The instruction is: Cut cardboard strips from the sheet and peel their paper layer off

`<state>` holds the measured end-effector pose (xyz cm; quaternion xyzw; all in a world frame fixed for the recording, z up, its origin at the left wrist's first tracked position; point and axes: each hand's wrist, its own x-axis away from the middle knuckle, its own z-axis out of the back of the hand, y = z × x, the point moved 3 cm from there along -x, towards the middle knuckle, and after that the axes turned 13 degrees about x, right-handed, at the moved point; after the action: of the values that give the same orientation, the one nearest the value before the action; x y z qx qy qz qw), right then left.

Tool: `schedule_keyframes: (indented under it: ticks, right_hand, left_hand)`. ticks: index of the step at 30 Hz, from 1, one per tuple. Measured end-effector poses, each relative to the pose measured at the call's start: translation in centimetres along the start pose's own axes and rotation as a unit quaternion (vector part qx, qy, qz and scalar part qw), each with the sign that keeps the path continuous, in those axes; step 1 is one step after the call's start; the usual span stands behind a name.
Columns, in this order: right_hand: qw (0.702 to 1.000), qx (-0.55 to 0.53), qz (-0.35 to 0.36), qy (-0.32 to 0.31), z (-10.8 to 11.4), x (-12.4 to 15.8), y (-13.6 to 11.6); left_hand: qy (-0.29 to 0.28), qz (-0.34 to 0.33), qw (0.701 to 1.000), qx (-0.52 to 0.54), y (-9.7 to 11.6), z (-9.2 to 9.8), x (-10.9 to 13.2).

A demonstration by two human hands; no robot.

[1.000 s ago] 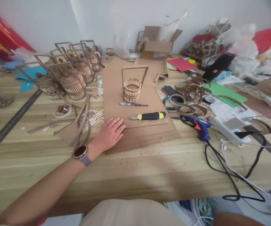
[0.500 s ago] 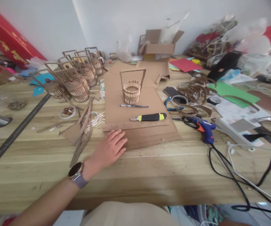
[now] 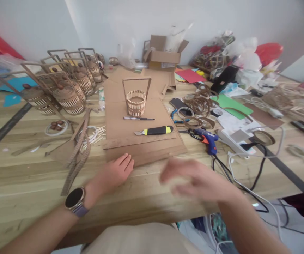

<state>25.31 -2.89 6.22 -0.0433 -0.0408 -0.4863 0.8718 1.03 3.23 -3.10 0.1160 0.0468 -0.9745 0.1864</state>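
Observation:
My left hand (image 3: 119, 170) lies flat with its fingers stretched out at the near left edge of a cardboard sheet (image 3: 146, 151). Over the bare wood to the right, my right hand (image 3: 191, 180) is blurred by motion; its fingers are bent, thumb apart, and nothing shows in them. On the cardboard stands a small slatted bucket (image 3: 136, 103) with a tall square handle. A pen (image 3: 138, 118) lies just in front of it. Closer to my hands is a black and yellow utility knife (image 3: 154, 131) with its blade out, pointing left.
Several lidded slatted buckets (image 3: 68, 98) stand at the left. Brown strips (image 3: 79, 155) and a ring with brown beads (image 3: 56, 127) lie nearer. To the right are a blue glue gun (image 3: 207, 139) with cables, brown hoops (image 3: 199, 102), a power strip (image 3: 233, 141) and a phone (image 3: 181, 106).
My right hand has come into view from the lower right. The view has turned to the right, so the things appear shifted left. My left hand stays at the cardboard's edge.

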Motion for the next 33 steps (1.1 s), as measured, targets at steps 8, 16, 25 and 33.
schedule_keyframes:
  ticks: [8, 16, 25, 33]
  right_hand:
    - [0.970, 0.223, 0.004, 0.099, -5.5, -4.6, 3.3]
    - [0.958, 0.231, 0.138, 0.098, -6.2, -5.4, 2.5]
    - [0.911, 0.295, 0.230, 0.173, -6.6, -5.9, 3.8]
    - [0.899, 0.317, 0.222, 0.204, -6.6, -5.7, 3.3]
  left_hand:
    - [0.042, -0.068, 0.995, -0.056, -0.6, 3.0, -0.6]
    - [-0.024, 0.030, 0.999, -0.019, -2.6, 3.1, 0.9]
    - [-0.058, 0.000, 0.995, -0.080, -2.5, 2.8, 0.9]
    - [-0.005, -0.016, 0.991, -0.135, -2.5, 2.6, 0.8]
